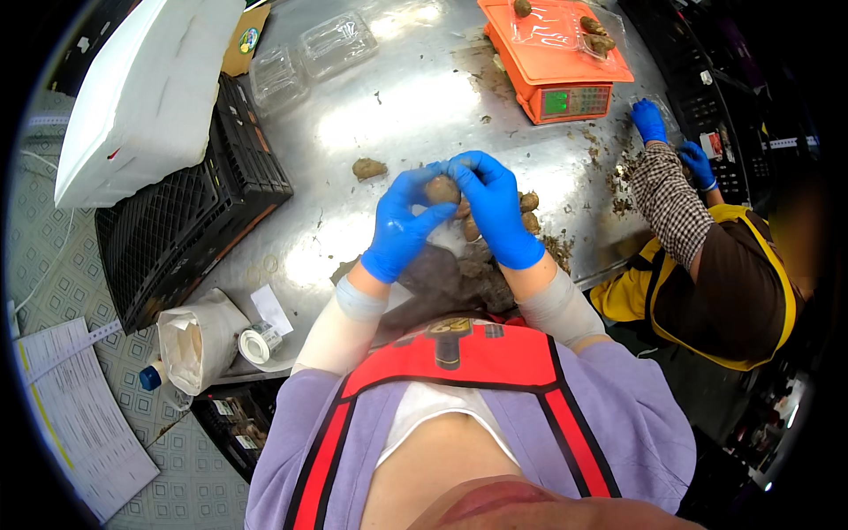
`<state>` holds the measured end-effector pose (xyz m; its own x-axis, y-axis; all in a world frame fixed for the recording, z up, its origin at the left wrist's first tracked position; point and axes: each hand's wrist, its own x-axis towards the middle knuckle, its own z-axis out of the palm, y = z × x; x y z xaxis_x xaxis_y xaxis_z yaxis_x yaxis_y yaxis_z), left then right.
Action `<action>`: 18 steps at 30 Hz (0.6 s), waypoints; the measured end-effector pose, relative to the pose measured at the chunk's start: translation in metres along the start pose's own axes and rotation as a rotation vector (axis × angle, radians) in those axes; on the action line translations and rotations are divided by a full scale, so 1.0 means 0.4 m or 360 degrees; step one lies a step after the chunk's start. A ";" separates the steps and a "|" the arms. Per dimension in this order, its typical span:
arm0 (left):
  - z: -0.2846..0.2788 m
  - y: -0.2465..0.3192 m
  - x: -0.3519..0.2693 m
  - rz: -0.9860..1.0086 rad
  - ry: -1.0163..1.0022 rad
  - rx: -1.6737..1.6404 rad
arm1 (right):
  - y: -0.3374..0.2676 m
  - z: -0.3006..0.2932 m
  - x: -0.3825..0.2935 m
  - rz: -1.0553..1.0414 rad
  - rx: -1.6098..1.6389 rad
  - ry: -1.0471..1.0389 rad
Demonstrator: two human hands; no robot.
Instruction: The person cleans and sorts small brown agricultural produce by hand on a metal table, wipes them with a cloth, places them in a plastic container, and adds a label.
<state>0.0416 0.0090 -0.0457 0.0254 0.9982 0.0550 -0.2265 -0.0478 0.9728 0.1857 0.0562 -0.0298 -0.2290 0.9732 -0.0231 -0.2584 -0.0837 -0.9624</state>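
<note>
My left hand (403, 215), in a blue glove, holds a round brown tuber (442, 190) between thumb and fingers. The bent fingers of my right hand (490, 205), gloved the same way, grip the tuber's upper end. Beneath and beside the right hand lie more brown tubers (529, 202), partly hidden by it. A single tuber (369, 169) rests on the metal table (397, 99) to the left of my hands. Nearer my body is a dark, soil-covered heap (440, 275), mostly blocked by my forearms.
A co-worker's gloved hands (648, 121) are at the table's right. An orange scale (563, 73) carries clear plastic trays with tubers. Two clear containers (338, 45) sit farther back. At left, a black crate (192, 199) bears white foam (146, 99); a label roll (260, 343) stands nearby.
</note>
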 end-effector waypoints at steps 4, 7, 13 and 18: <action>0.004 0.029 -0.004 0.0029 0.0061 -0.0237 | 0.018 -0.020 0.033 0.0252 -0.0127 0.0236; -0.007 0.037 -0.003 0.0039 0.0081 -0.0331 | 0.004 -0.052 0.022 0.0470 -0.0190 -0.0069; 0.000 0.026 -0.012 0.0143 0.0281 -0.0052 | 0.006 0.021 -0.045 0.0233 0.0103 -0.0323; 0.018 0.037 -0.006 0.0225 0.0322 -0.0075 | 0.004 0.036 -0.059 0.0067 0.0057 -0.0143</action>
<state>0.0451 0.0056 -0.0299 -0.2039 0.9691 0.1388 -0.2592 -0.1902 0.9469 0.1772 0.0300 -0.0269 -0.3232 0.9456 -0.0374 -0.2796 -0.1331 -0.9508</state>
